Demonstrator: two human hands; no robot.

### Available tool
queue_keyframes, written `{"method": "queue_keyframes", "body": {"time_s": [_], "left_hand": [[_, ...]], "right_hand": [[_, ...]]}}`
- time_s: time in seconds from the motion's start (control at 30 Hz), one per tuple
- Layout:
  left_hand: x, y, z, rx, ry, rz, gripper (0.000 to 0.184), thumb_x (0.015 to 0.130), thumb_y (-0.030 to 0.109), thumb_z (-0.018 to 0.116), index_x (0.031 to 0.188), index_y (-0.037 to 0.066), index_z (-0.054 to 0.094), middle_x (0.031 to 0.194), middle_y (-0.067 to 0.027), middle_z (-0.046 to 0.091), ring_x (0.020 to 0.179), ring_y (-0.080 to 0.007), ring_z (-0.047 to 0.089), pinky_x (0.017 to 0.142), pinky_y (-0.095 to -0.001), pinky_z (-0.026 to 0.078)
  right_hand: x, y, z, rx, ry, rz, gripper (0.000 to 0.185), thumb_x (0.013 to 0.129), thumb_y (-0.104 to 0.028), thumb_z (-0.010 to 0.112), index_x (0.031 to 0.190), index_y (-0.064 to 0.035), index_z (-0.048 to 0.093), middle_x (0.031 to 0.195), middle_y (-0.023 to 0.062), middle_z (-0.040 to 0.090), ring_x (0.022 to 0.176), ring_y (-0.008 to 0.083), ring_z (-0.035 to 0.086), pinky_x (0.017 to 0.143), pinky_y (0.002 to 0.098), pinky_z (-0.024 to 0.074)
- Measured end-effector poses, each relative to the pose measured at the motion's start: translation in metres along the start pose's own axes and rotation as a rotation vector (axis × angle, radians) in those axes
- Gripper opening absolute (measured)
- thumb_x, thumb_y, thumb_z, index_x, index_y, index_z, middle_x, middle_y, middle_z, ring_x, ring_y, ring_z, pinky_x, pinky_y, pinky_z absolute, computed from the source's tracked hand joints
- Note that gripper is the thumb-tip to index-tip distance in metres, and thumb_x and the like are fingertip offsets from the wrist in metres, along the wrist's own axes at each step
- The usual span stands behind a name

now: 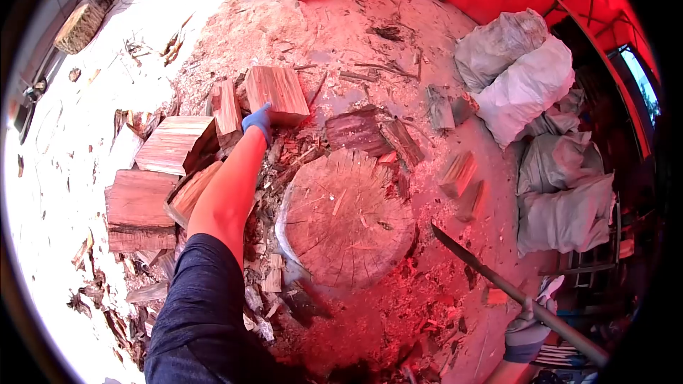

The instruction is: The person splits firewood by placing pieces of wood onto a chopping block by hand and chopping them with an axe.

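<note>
Our gloved left hand (pixel 257 122) touches the near edge of a wood block (pixel 276 91); we cannot tell whether its fingers have closed. Well apart, near right, our right hand (pixel 525 327) is wrapped around a long tool (pixel 498 281). We judge the step as taking hold of the block, which sits left of and beyond the stump (pixel 348 220); moving it calls for a secure one-handed grip. On the sacks (pixel 526 89), far right, we can read no writing.
</note>
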State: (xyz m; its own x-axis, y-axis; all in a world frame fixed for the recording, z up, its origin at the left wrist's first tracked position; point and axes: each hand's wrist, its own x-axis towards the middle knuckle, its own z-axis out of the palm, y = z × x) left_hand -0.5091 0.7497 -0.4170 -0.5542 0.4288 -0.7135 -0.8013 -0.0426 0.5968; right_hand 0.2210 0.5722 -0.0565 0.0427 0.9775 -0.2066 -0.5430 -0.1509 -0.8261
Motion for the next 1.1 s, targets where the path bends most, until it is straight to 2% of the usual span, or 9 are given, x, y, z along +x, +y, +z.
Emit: {"method": "queue_keyframes", "body": {"time_s": [0.07,0.2,0.33,0.43,0.5,0.6,0.83,1.0,1.1], "left_hand": [[0.093,-0.027,-0.019,0.228,-0.012,-0.001,0.062,0.079,0.044,0.078,0.113,-0.005,0.063,0.126,-0.0171,0.063,0.105,-0.0286,0.062,0.099,-0.0428,0.043],[0.03,-0.026,-0.013,0.026,-0.234,0.059,0.052,0.079,0.034,0.079,0.115,-0.001,0.064,0.116,-0.0109,0.067,0.096,-0.0239,0.064,0.093,-0.0393,0.047],[-0.031,-0.007,-0.008,0.056,-0.002,0.177,0.073,0.069,0.023,0.085,0.124,-0.007,0.048,0.11,-0.0159,0.066,0.096,-0.0245,0.063,0.09,-0.0397,0.05],[-0.047,0.01,-0.007,0.41,0.291,0.5,0.065,0.064,0.03,0.085,0.109,-0.003,0.051,0.1,-0.0164,0.063,0.085,-0.0245,0.061,0.077,-0.0388,0.049],[-0.13,0.052,0.001,0.61,0.34,0.578,0.08,0.062,0.033,0.084,0.121,-0.006,0.047,0.11,-0.0202,0.063,0.097,-0.0299,0.062,0.088,-0.0391,0.05],[-0.218,0.088,0.012,0.925,-0.043,0.946,0.07,0.065,0.035,0.078,0.118,-0.003,0.054,0.105,-0.019,0.066,0.097,-0.0286,0.064,0.09,-0.0368,0.05],[-0.427,0.129,0.046,1.268,-0.679,1.3,0.068,0.071,0.02,0.075,0.132,0.0,0.053,0.109,-0.0144,0.067,0.101,-0.0156,0.062,0.091,-0.0298,0.049],[-0.481,0.068,0.06,1.858,-0.936,1.334,0.076,0.077,0.042,0.07,0.141,0.008,0.047,0.132,-0.0213,0.056,0.116,-0.0396,0.057,0.098,-0.0416,0.046],[-0.469,0.005,0.061,2.035,-1.004,1.493,0.076,0.079,0.052,0.065,0.142,0.014,0.047,0.135,-0.0208,0.054,0.118,-0.0379,0.056,0.099,-0.0422,0.046]], "right_hand": [[0.003,0.002,-0.004,0.004,0.102,-0.061,0.035,0.094,-0.044,0.054,0.119,-0.021,0.065,0.107,0.0035,0.071,0.083,0.0226,0.071,0.059,0.0313,0.0594],[0.003,0.01,0.025,0.119,0.174,0.001,0.035,0.096,-0.047,0.048,0.114,-0.0247,0.069,0.113,0.015,0.069,0.081,0.0255,0.071,0.059,0.0363,0.0586],[-0.002,0.014,0.046,0.214,0.337,0.059,0.036,0.096,-0.048,0.047,0.112,-0.0255,0.07,0.118,0.0185,0.066,0.078,0.0271,0.071,0.061,0.0386,0.0589],[0.001,0.013,0.026,0.094,0.092,0.207,0.036,0.096,-0.047,0.047,0.111,-0.026,0.071,0.118,0.0223,0.066,0.077,0.0277,0.071,0.063,0.0407,0.0593],[-0.001,0.016,0.017,0.139,0.089,0.097,0.035,0.096,-0.046,0.046,0.109,-0.0246,0.071,0.12,0.0253,0.064,0.078,0.0286,0.071,0.063,0.0416,0.0597],[-0.008,0.012,0.021,0.082,-0.002,0.254,0.029,0.095,-0.042,0.049,0.111,-0.026,0.068,0.107,0.0162,0.071,0.076,0.0238,0.071,0.064,0.0337,0.0589],[-0.038,0.029,0.005,0.258,-0.133,0.333,0.034,0.099,-0.039,0.047,0.115,-0.0186,0.068,0.117,0.0289,0.063,0.088,0.0278,0.072,0.072,0.0403,0.0605],[-0.056,0.038,-0.001,0.381,-0.109,0.378,0.034,0.099,-0.034,0.049,0.123,-0.0158,0.064,0.116,0.0284,0.064,0.088,0.0271,0.072,0.071,0.0396,0.0609],[-0.068,0.049,-0.001,0.423,-0.073,0.397,0.033,0.099,-0.03,0.05,0.125,-0.013,0.062,0.115,0.0282,0.065,0.087,0.0272,0.072,0.071,0.0385,0.0612]]}}
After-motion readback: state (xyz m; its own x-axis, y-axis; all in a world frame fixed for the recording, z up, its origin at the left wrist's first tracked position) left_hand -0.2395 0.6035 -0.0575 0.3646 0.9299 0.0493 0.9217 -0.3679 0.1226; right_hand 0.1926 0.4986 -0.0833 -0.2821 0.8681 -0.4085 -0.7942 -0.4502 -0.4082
